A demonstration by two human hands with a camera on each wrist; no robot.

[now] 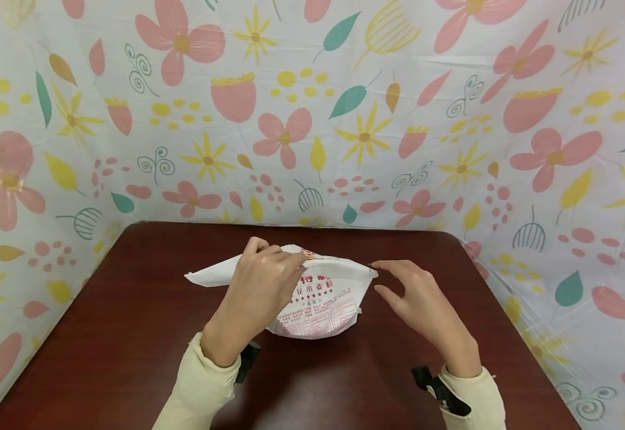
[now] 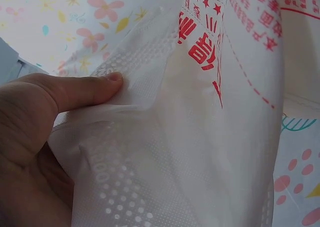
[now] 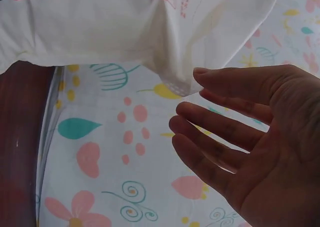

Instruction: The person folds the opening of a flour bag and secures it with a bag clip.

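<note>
A white flour bag (image 1: pixel 317 298) with red printing is raised over the table, its lower part rounded and bulging. My left hand (image 1: pixel 266 278) grips the upper part of the bag. In the left wrist view the thumb (image 2: pixel 100 89) presses the white plastic, whose surface is dimpled, and the other fingers go behind it. Close by the bag's right corner is my right hand (image 1: pixel 411 292), thumb and forefinger parted. The right wrist view has its fingers (image 3: pixel 215 122) spread beside the bag's corner (image 3: pixel 185 84); whether a fingertip touches it I cannot tell.
Beneath the bag lies a dark red-brown table (image 1: pixel 145 334) with rounded far corners. A white curtain (image 1: pixel 312 119) printed with flowers and leaves hangs behind it and along both sides. Each wrist wears a black strap (image 1: pixel 443 394).
</note>
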